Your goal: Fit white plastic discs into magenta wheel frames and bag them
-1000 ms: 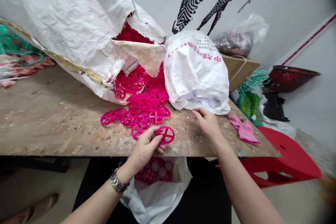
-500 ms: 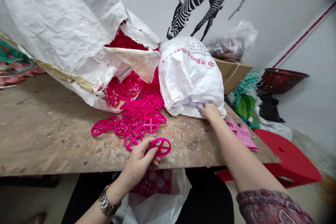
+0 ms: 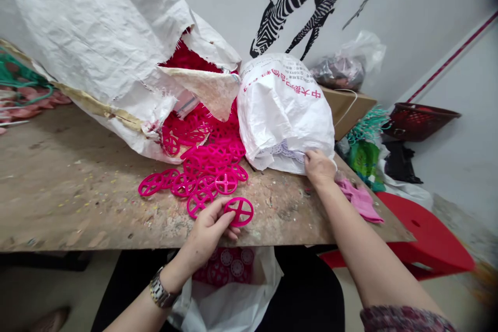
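Near the table's front edge my left hand is closed, pinching a pink plastic ring with crossed spokes between thumb and fingers. Behind it, a heap of similar pink rings spills from a big torn white sack. My right hand reaches to the mouth of a smaller white bag with red printing. Its fingers are curled at the opening, beside pale lavender lacy plastic pieces; what they grip is hidden.
Below the table edge, an open white bag on my lap holds pink pieces with white round parts. A pink cloth lies at the table's right. A red stool stands beyond it. A cardboard box sits behind the printed bag.
My right hand has drawn slightly outward, toward the right of the bag's mouth, fingers more curled. My left hand keeps its pink ring, now tilted more toward me. The view has shifted a little.
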The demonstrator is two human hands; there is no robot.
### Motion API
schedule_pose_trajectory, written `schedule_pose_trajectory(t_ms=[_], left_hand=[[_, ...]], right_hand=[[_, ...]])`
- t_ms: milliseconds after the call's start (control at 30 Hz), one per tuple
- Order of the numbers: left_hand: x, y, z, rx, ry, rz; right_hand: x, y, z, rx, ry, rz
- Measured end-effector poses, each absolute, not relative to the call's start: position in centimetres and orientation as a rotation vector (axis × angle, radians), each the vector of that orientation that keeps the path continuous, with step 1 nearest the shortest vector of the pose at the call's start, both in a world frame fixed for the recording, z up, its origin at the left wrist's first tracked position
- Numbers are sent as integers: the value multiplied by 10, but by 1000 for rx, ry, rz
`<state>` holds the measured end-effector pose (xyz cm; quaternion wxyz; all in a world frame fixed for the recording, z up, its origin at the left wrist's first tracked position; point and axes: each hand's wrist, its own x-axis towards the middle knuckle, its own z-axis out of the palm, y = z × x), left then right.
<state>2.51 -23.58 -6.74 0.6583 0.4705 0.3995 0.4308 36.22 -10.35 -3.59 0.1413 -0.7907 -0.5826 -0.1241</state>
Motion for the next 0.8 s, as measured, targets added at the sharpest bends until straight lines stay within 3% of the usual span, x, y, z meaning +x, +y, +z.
schedule_pose_trajectory(t_ms=[167,400,800], left_hand=[[26,-232,-60,905,892,979],[20,-230,-48,758,819,910],[18,-249,-38,742,700,893]], right_hand=[[329,-143,-21,-1984,-1756,-337],[246,-241,-10,-1230,-1893,-131],[205,-276,-52,-1096,-1972,33]])
